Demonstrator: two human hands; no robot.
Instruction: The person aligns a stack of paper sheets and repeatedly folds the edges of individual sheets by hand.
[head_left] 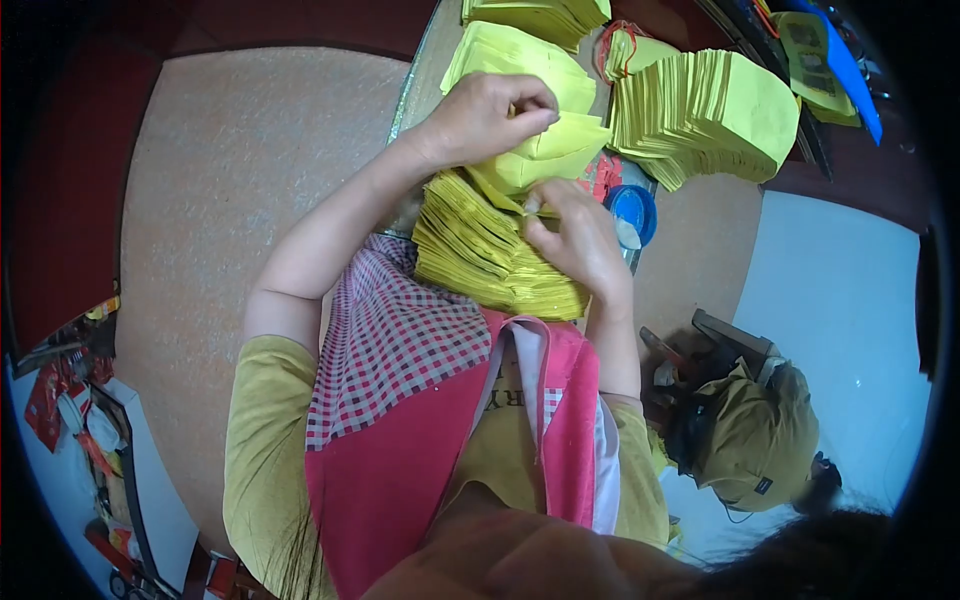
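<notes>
My left hand (495,118) is closed, thumb and fingertips together at the far edge of a folded yellow paper (560,150). Lower down, my right hand (580,235) pinches the near edge of that paper between thumb and fingers. Beneath lies a thick stack of folded yellow papers (470,240), fanned in layers close to my body. Just beyond my left hand is another pile of yellow paper (525,60). The exact contact of my left fingertips is partly hidden.
A large fanned bundle of yellow paper (700,115) stands at the right, near red string (607,50). A blue round lid or dish (632,212) with something white sits by my right hand. A brown bag (765,435) lies lower right.
</notes>
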